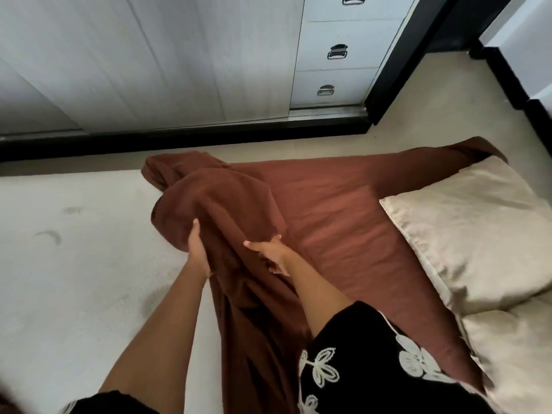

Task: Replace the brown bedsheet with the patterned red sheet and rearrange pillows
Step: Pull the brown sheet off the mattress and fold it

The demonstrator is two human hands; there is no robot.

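- A black sleeve [373, 363] with white flowers is closest, on the right arm.
- The right hand [270, 253] pinches a fold of the brown sheet [328, 210].
- The left hand [195, 249] grips the bunched-up part.
- Left of the fingers lies the bare mattress [74, 249].
- Right of them sit two shiny cream pillows [466, 234].
- Past the fingers stand white drawers [337, 55].

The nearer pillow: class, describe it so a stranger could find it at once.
Start at the bare mattress and follow the brown bedsheet rightward. Two shiny beige pillows lie at the right edge. The nearer pillow is the lower one, cut off by the frame beside the black embroidered sleeve.
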